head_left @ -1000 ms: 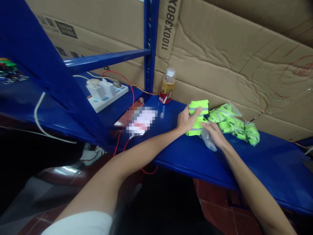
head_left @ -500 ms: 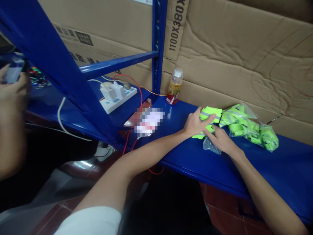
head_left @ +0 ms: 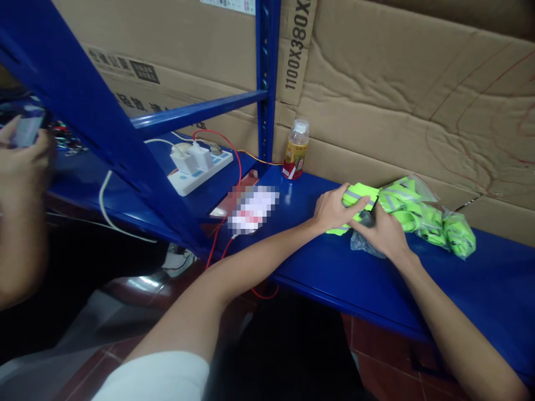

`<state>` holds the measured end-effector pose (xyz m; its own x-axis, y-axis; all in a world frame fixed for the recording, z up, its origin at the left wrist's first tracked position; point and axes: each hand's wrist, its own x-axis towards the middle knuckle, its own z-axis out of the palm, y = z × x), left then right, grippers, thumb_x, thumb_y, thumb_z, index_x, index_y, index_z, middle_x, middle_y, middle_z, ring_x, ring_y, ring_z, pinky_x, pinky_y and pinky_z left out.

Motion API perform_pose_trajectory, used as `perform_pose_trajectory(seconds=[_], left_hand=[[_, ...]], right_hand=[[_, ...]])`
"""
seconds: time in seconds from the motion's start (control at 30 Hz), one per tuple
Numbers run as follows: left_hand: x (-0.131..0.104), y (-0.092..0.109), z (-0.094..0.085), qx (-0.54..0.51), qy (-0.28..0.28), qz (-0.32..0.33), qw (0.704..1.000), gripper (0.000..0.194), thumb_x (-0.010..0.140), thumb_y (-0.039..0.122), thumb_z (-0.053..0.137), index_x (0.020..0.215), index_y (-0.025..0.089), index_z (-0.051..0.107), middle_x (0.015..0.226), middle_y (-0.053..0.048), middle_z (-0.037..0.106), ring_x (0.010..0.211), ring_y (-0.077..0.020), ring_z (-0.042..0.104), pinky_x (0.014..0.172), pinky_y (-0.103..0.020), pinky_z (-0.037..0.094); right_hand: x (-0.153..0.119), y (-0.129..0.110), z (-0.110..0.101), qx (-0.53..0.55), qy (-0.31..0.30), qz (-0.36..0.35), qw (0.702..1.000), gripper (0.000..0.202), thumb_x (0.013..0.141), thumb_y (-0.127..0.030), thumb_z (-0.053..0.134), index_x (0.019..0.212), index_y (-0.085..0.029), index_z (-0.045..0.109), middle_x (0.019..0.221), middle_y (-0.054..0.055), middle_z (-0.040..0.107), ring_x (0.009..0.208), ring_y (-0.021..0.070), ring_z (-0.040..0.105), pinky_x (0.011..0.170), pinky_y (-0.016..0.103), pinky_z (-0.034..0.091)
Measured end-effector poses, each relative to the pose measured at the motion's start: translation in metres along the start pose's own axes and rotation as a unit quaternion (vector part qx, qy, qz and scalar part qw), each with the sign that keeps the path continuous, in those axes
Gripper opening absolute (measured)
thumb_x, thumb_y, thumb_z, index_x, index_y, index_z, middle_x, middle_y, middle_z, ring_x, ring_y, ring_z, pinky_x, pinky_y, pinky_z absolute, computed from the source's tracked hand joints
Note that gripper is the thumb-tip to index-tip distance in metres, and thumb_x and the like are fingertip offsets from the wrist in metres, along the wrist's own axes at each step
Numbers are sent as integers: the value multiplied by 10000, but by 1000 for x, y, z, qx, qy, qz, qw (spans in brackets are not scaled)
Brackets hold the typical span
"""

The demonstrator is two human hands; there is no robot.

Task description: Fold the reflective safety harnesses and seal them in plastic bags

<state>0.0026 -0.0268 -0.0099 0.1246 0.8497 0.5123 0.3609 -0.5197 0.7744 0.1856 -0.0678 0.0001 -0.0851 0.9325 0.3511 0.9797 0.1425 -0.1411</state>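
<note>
My left hand (head_left: pixel 334 209) is wrapped round a folded neon-yellow reflective belt (head_left: pixel 359 195) with a grey stripe, its thumb across the front. My right hand (head_left: pixel 387 231) grips the same bundle from the right, fingers at a black edge and thumb toward the left hand's. Part of the belt hangs out below the left palm. Beneath both hands, a crumpled clear plastic bag (head_left: pixel 365 244) lies on the blue shelf (head_left: pixel 317 267). Several bagged neon-yellow belts (head_left: pixel 432 223) lie in a row just right of my right hand.
A capped bottle (head_left: pixel 296 150) stands against the cardboard. Left of my hands lies a blurred-out phone (head_left: pixel 253 209) on a red cable. A white power strip (head_left: pixel 200 170) sits behind the blue shelf post (head_left: pixel 108 117). At far left, another person's hand (head_left: pixel 25 150) holds a phone.
My right hand has shifted slightly up and right along the belt, its fingers now at the black edge. The left hand keeps its grip. The view has moved a little.
</note>
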Motion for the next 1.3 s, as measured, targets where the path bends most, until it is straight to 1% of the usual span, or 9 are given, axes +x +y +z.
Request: perform_pose_trajectory(seconds=[0.2,0.3,0.4,0.5,0.6,0.77,0.93,1.1,1.3], left_hand=[[0,1,1,34,15,7,999,596,904,802,629,805,226,742,856,-80,793,833,-237,759,673,-316,439],[0,-1,-1,38,10,9,999,609,900,804,634,766,218,731,824,-91,781,802,-233,747,661,-311,431],[1,-2,-5,26,-4,15,1000,591,935,773,614,778,220,751,824,-90,794,789,-221,743,663,-299,436],[4,-5,-7,-15,-28,7,999,603,982,749,565,793,217,777,801,-79,801,773,-207,744,658,-284,448],[7,-9,-7,-66,-32,-28,997,651,985,773,533,778,208,782,773,-76,791,764,-202,739,645,-281,468],[20,-17,-7,-174,21,-118,978,633,914,803,620,804,196,762,764,-66,765,755,-187,723,651,-278,528],[33,-24,-17,-352,35,-211,912,653,880,849,619,850,205,724,731,-32,738,632,-154,686,632,-294,577],[37,-23,-19,-443,37,-250,860,618,824,820,712,843,202,707,694,-17,721,564,-146,675,596,-302,587],[32,-21,-13,-455,-6,-259,852,636,809,836,705,828,201,723,657,-14,716,524,-143,655,556,-297,577]], right_hand=[[-4,3,-9,107,142,3,984,797,800,-736,755,1385,-204,656,747,54,707,672,295,678,687,402,492],[-6,0,-10,157,135,-18,978,859,827,-634,783,1546,-211,578,684,12,661,596,245,618,699,408,512],[-7,0,-12,164,117,-25,979,803,835,-650,781,1493,-214,635,619,-18,592,544,211,531,681,391,491],[-6,8,-14,187,135,-37,972,675,912,-679,657,1392,-207,696,690,3,580,620,222,539,717,392,471],[-4,21,-14,234,148,-57,959,553,998,-499,452,1431,-220,654,802,21,562,703,235,538,756,404,453],[4,37,-7,239,187,-6,953,666,843,-268,514,1502,-181,559,1005,86,584,885,276,557,882,470,474],[14,44,7,329,234,24,914,545,855,-414,638,1365,-223,615,1173,129,627,1042,308,611,866,457,534],[19,36,16,537,165,139,816,370,893,-620,594,947,-255,621,930,89,691,886,289,679,717,429,600],[17,27,16,572,125,156,795,527,788,-686,771,1054,-262,604,907,24,725,817,242,725,684,377,624]])
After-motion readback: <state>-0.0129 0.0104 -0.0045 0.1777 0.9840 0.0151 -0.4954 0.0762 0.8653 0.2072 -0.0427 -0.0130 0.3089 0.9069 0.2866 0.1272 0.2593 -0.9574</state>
